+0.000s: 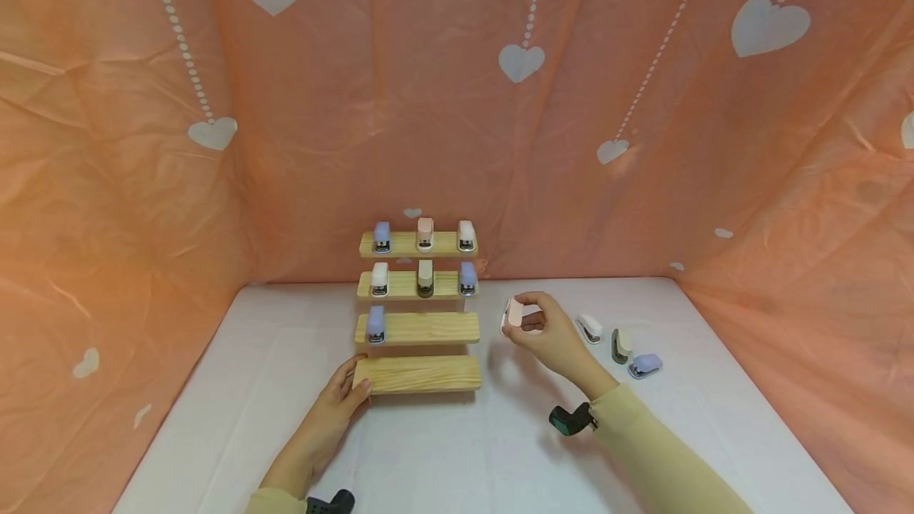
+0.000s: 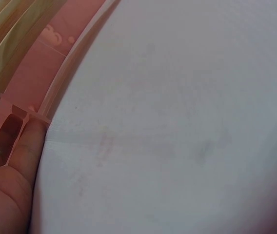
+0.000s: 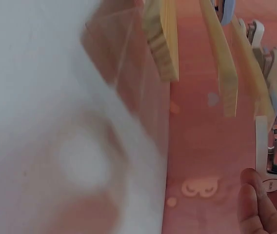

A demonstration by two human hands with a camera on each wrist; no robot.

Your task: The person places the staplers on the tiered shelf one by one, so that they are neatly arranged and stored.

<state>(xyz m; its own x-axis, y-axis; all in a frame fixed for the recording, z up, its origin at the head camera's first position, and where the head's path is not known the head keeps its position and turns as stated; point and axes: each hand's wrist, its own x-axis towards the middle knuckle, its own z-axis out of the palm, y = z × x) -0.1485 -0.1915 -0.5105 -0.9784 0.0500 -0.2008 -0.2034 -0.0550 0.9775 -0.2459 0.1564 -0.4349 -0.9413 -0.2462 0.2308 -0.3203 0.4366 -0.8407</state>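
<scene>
A small pink stapler (image 1: 514, 313) is pinched between the thumb and fingers of my right hand (image 1: 553, 343), in the air right of a stepped wooden shelf. Its white base (image 3: 261, 146) shows in the right wrist view. My left hand (image 1: 330, 407) grips the left end of the lowest wooden board (image 1: 428, 376), thumb at the front. On the third board (image 1: 435, 328) stands a purple stapler (image 1: 375, 324) at the left. The second board carries white (image 1: 379, 279), green (image 1: 425, 278) and purple (image 1: 467, 278) staplers; the top one has purple, pink (image 1: 425, 234) and white ones.
To the right of my right hand, a white stapler (image 1: 589, 328), a green stapler (image 1: 621, 346) and a purple stapler (image 1: 646, 366) lie on the white tabletop (image 1: 443, 458). An orange-pink cloth (image 1: 428, 141) with hearts encloses the back and sides.
</scene>
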